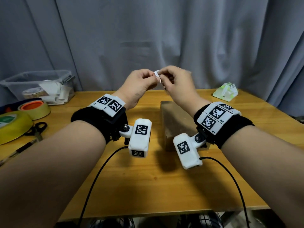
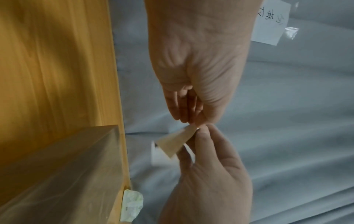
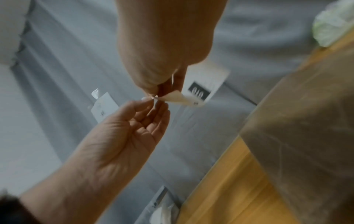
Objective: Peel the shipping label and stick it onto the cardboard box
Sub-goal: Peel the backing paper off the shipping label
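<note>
Left hand: raised above the far side of the table, fingers curled, thumb and fingertips pinched together on one corner of the small white paper shipping label.
Right hand: raised level with the left and nearly touching it, thumb and forefinger nipped on the same corner of the label, the other fingers loosely curled behind.
Label and fingers: it hangs between the two hands, held only at its top corner; in the left wrist view a tan triangular flap folds away from the white sheet just below the fingertips, and in the right wrist view the white sheet with a black printed block trails beyond the right hand's fingers.
Brown cardboard box: a long block wrapped in clear shiny film, lying on the table below the right wrist, well apart from the label.
Yellow wooden table: two rolls of yellowish tape, black-handled scissors and a pen at its left edge; a crumpled green-and-white packet at the far right.
Clear plastic tub: far left corner, paper scraps inside.
Backdrop: grey curtain.
</note>
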A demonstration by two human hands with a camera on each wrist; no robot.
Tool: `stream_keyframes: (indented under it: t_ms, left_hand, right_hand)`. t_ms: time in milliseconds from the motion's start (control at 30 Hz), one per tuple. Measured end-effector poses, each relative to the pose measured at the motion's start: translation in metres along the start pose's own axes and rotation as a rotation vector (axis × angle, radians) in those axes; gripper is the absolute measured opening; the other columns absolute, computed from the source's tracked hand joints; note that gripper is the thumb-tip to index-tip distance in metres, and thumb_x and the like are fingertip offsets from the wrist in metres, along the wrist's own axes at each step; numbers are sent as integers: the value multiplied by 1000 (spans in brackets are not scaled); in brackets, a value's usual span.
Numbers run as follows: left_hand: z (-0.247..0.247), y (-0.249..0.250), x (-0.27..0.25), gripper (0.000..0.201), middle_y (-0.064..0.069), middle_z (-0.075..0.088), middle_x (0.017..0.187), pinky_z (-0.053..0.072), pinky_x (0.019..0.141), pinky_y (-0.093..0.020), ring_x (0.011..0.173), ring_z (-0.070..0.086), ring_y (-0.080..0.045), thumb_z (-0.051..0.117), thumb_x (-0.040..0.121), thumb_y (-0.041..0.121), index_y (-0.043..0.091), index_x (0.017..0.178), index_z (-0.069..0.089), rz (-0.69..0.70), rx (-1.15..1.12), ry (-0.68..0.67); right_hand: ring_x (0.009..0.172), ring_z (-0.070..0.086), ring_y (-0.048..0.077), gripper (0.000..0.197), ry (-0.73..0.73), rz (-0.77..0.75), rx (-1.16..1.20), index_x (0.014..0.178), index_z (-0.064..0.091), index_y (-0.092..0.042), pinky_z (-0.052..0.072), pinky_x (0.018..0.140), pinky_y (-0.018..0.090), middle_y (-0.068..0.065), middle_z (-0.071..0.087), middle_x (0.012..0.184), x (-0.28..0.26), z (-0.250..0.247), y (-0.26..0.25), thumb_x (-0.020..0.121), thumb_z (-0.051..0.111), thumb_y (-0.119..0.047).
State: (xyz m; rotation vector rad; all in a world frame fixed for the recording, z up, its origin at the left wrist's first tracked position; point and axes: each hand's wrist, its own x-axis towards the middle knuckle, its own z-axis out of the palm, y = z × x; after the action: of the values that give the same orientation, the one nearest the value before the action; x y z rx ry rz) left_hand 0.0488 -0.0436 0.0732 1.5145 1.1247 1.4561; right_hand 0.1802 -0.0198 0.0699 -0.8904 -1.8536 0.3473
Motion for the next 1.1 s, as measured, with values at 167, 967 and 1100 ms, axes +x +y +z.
stream_keyframes:
  t_ms: [167,967,1100]
  left_hand:
    - [0,-2,-1,6,-6,62,80,54,81,-23,78,63,-13,59,86,5,5,82,63,35,-41,-18]
    - [-4,-9,-4,7,4,68,68,55,79,-25,71,65,-9,64,83,5,9,78,68,57,-56,3]
    - [-5,-11,-4,6,-3,67,71,54,82,-30,72,63,-14,64,82,6,7,78,68,50,-35,20]
  right_hand:
    - [87,71,21,24,-31,137,238,103,71,-19,59,78,46,6,74,97,-4,-1,10,83,59,-25]
    - [89,67,26,21,-72,156,320,105,67,-3,56,84,44,10,68,91,-4,0,13,89,57,-11]
    - [85,67,22,19,-75,150,324,103,69,-5,56,80,40,8,69,88,-4,2,14,89,58,-11]
